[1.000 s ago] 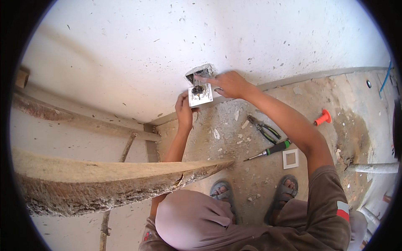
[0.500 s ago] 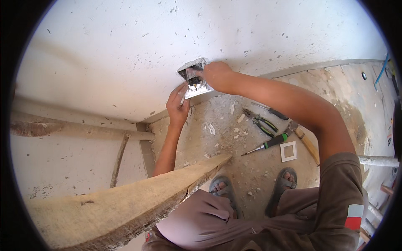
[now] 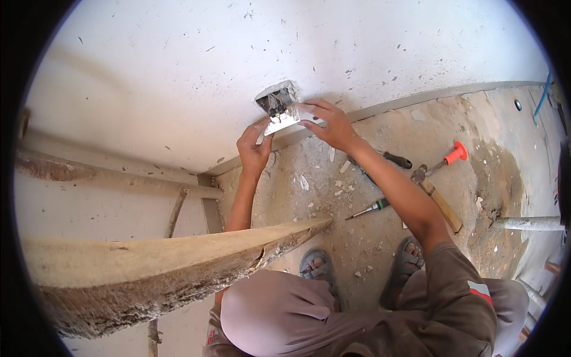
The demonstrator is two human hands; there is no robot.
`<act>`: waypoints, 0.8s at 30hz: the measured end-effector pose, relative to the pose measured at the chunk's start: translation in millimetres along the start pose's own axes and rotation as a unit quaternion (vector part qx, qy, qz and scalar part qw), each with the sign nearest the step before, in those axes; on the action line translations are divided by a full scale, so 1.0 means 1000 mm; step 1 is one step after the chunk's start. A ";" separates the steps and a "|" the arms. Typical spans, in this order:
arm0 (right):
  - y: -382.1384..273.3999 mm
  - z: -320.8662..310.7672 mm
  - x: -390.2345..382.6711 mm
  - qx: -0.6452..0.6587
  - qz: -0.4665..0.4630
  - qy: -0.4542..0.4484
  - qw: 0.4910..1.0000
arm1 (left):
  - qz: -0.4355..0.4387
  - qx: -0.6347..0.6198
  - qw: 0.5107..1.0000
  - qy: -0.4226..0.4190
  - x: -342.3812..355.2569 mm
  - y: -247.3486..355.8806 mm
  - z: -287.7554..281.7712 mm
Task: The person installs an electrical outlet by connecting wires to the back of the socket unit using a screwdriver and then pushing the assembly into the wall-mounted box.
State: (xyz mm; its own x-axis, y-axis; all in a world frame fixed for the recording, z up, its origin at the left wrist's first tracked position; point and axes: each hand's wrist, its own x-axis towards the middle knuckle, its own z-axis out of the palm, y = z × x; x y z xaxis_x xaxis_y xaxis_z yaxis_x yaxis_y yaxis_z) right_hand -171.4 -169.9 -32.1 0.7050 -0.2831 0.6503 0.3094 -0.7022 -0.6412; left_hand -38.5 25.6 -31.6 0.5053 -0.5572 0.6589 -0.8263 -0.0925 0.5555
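A white electrical socket [image 3: 282, 124] is tilted out in front of a rough hole [image 3: 289, 89] in the white wall, its back facing up. Dark wires run from the hole into its black terminals. My left hand [image 3: 254, 147] pinches the socket's left edge between thumb and fingers. On the opposite side, my right hand [image 3: 334, 126] grips the right edge, fingers above and thumb below. The front of the socket faces away and is hidden.
A rough wooden plank [image 3: 178, 262] crosses the left foreground. On the rubble-strewn floor lie a green-and-black screwdriver [image 3: 377, 206], a wooden-handled hammer [image 3: 441, 205], a chisel with an orange-red guard [image 3: 457, 153] and a black-handled tool [image 3: 398, 159]. Poles [image 3: 119, 177] stand left.
My right hand has drawn back from the wall hole and now holds the socket's right edge. My right forearm has swung lower, uncovering the chisel and hiding the pliers and most of the white frame.
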 end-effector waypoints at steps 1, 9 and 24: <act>0.014 -0.006 -0.012 -0.020 -0.007 0.013 1.000 | -0.004 -0.020 1.000 -0.007 -0.003 0.000 0.022; 0.002 0.012 0.009 0.031 0.004 0.030 0.999 | -0.056 -0.037 0.998 -0.022 0.016 0.013 -0.008; -0.010 0.020 0.040 0.015 0.072 0.027 0.997 | -0.191 -0.041 0.981 -0.006 0.034 0.012 -0.012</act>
State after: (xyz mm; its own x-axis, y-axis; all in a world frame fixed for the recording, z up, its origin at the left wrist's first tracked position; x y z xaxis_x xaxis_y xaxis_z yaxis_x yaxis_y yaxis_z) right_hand -134.0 -160.9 -7.9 0.7082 -0.4145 0.5716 0.2276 -0.6322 -0.7406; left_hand -28.0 15.7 3.4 0.7706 -0.5042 0.3899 -0.5549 -0.2299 0.7995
